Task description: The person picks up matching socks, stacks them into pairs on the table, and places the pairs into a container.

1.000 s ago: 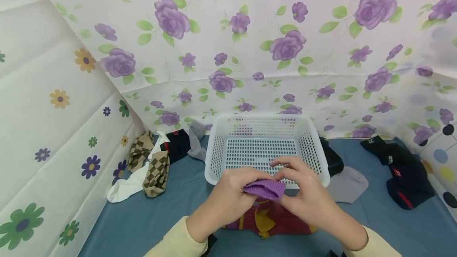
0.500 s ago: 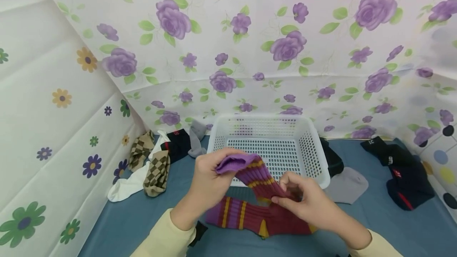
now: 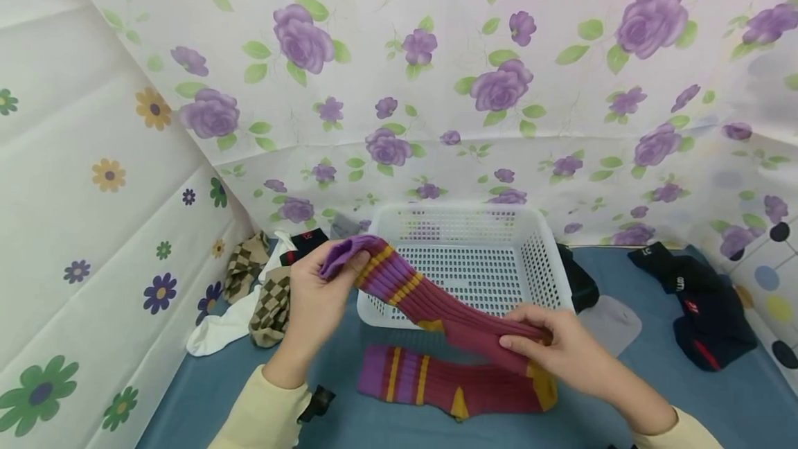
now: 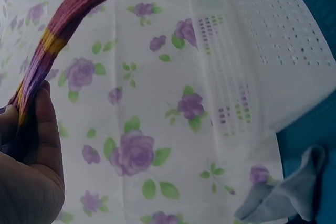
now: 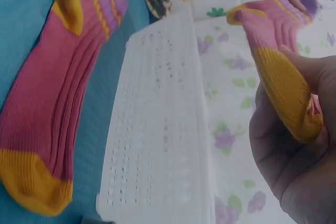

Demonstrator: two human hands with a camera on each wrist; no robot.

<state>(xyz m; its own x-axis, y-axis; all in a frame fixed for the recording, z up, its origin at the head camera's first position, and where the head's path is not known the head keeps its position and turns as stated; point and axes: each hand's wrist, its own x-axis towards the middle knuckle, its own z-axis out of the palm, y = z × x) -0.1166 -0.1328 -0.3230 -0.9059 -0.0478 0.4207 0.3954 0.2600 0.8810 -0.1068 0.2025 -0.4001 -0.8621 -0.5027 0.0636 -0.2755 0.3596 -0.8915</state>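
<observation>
A ribbed sock [image 3: 411, 289], maroon with purple and yellow stripes, stretches slantwise between my two hands, over the basket's front edge in the head view. My left hand [image 3: 321, 296] grips its purple cuff, the higher end. Near the yellow toe, my right hand [image 3: 555, 345] pinches the foot between thumb and fingers; the right wrist view shows that toe [image 5: 283, 87] bent within the hand. Below, a matching sock [image 3: 455, 383] lies flat on the blue cloth, cuff to the left and toe to the right.
Behind the hands stands a white perforated plastic basket [image 3: 464, 265]. Left of it lie checkered socks [image 3: 271, 307], a white sock [image 3: 221, 328] and a grey sock [image 4: 289, 192]. To the right are a grey sock [image 3: 611, 321] and dark socks [image 3: 713, 324]. Floral sheets [image 3: 399, 89] hang behind.
The sock, earlier bunched with its cuff toward the camera, is now pulled out lengthwise. My left hand moved left and up with the cuff; my right hand slid toward the toe.
</observation>
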